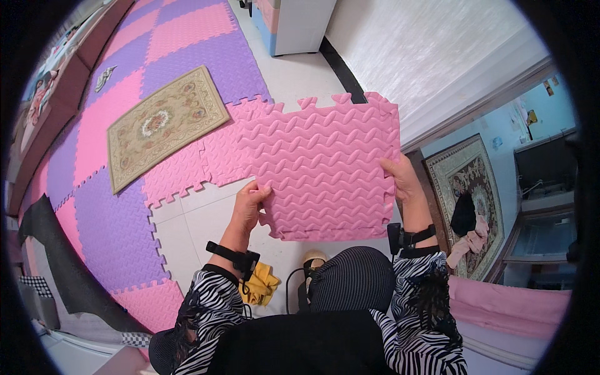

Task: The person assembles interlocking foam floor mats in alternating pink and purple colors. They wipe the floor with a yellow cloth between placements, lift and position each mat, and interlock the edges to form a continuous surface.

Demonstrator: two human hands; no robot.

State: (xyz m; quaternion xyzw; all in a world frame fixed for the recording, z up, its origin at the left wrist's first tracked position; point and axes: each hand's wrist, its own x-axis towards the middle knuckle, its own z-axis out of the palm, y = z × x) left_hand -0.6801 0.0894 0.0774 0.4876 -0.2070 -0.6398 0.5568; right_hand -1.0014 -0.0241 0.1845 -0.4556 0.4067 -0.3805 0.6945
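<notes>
we are grasping one pink foam tile (322, 172) with both hands, holding it up in front of our body over the pale floor (194, 219). our left hand (250, 203) grips its lower left edge and our right hand (403, 178) grips its right edge, each with the thumb on the ridged face and the other fingers mostly hidden behind. the tile's far left side overlaps, in our view, the pink part of the foam mat (119, 234); we cannot tell whether the two touch.

that mat, made of interlocked pink and purple squares, spreads away to our left, and a beige patterned rug (165, 122) lies on it at a slant. near our left forearm we see a crumpled yellow cloth (262, 284) on the floor, just beside our shoe (314, 257). a white cabinet (304, 28) stands at the far end. to our right, through an opening, lies a darker patterned rug (490, 181) with a pink cloth (472, 240) on it.
</notes>
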